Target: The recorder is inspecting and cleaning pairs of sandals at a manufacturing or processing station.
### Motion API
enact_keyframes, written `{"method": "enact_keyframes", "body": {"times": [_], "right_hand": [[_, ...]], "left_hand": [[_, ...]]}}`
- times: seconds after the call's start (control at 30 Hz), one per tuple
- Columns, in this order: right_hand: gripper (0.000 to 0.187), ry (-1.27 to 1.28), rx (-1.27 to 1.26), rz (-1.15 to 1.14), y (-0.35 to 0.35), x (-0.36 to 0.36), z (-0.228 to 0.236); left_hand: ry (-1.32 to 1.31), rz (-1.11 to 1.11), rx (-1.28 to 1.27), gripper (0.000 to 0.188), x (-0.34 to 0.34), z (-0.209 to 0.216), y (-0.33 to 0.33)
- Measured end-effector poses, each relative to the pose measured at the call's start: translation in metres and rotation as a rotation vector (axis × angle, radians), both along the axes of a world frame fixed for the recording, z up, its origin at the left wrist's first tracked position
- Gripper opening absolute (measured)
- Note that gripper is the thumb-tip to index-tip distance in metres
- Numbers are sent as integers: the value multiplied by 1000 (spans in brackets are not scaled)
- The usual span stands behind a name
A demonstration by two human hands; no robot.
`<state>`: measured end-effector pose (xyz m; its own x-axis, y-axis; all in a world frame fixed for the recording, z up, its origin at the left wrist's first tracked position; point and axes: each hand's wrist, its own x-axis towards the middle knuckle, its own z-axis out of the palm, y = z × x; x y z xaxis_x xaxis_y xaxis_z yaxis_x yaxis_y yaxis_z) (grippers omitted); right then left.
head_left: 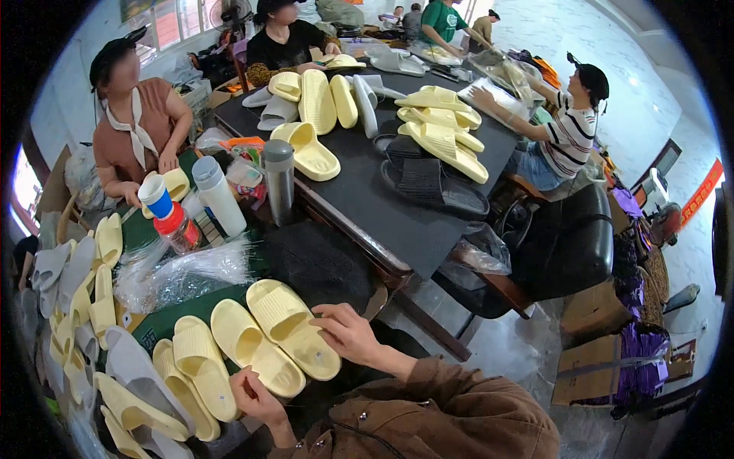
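Observation:
In front of me a pair of pale yellow slippers lies side by side, the left slipper (256, 348) and the right slipper (294, 329), with ribbed straps. My right hand (350, 335) is at the outer edge of the right slipper, fingers stretched and somewhat apart, touching or nearly touching it. Close to the heel end of the left slipper is my left hand (258, 399), its fingers curled together in a pinch. Whatever they pinch, if anything, is too small to make out. Left of it lies another yellow slipper (206, 367).
Clear plastic fasteners (191, 271) lie in a heap beyond the slippers, near a steel flask (278, 182), a white bottle (219, 197) and a red-lidded jar (177, 229). Grey and yellow slippers (76, 298) crowd the left. Black slippers (436, 187) sit on the dark table (359, 206); several people work around it.

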<state>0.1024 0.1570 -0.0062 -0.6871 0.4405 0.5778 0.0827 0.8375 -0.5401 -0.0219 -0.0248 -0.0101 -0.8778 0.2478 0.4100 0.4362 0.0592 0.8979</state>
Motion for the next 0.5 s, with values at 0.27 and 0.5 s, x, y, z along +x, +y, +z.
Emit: {"method": "enact_keyframes", "body": {"times": [0.27, 0.5], "right_hand": [[29, 44, -178, 330, -31, 17, 34], [11, 38, -358, 402, -34, 25, 18]], "left_hand": [[92, -232, -108, 10, 44, 20, 10], [131, -191, -115, 10, 50, 31, 6]]}}
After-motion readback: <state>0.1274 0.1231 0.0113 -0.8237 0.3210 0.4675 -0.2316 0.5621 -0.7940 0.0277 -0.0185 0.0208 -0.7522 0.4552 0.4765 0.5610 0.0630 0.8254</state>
